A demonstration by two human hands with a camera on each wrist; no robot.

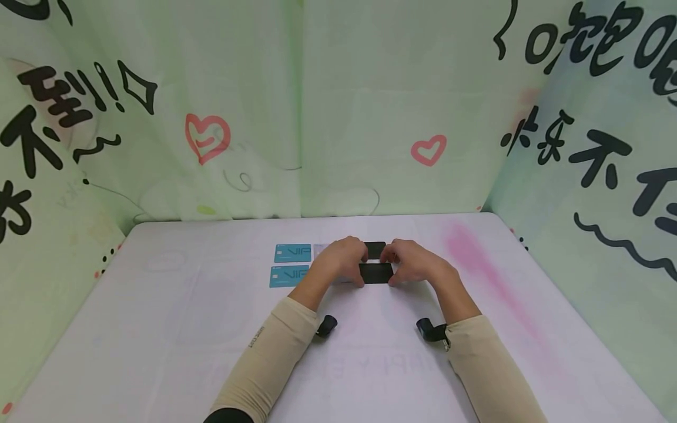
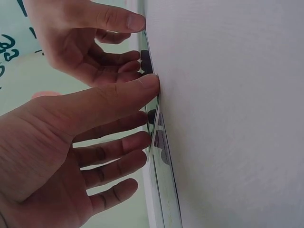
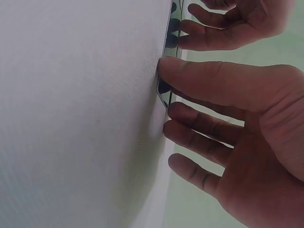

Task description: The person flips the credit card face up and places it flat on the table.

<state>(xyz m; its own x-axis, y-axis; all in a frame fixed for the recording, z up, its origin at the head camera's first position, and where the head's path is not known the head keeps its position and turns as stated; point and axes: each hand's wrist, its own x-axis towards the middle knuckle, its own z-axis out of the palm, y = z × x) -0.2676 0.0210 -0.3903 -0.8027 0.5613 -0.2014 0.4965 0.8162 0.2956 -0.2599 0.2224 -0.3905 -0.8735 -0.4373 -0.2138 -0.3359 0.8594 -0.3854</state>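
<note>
Two glossy black cards lie one behind the other, a near black card [image 1: 376,274] and a far black card [image 1: 375,251]. My left hand [image 1: 342,259] holds the near card's left end, thumb at the near edge and a finger by the far edge. At its right end, my right hand [image 1: 415,261] pinches it likewise. Both thumbs touch the near edge in the wrist views, where the left thumb [image 2: 126,92] and right thumb [image 3: 204,78] show closely; other fingers stay spread. A pale purple card [image 1: 319,249] is mostly hidden behind my left hand.
Left of my hands lie two blue VIP cards, the far blue card [image 1: 292,253] and the near blue card [image 1: 289,276]. All rest on a white table [image 1: 211,352] with a pink streak at right. A printed curtain [image 1: 338,106] stands behind and at both sides.
</note>
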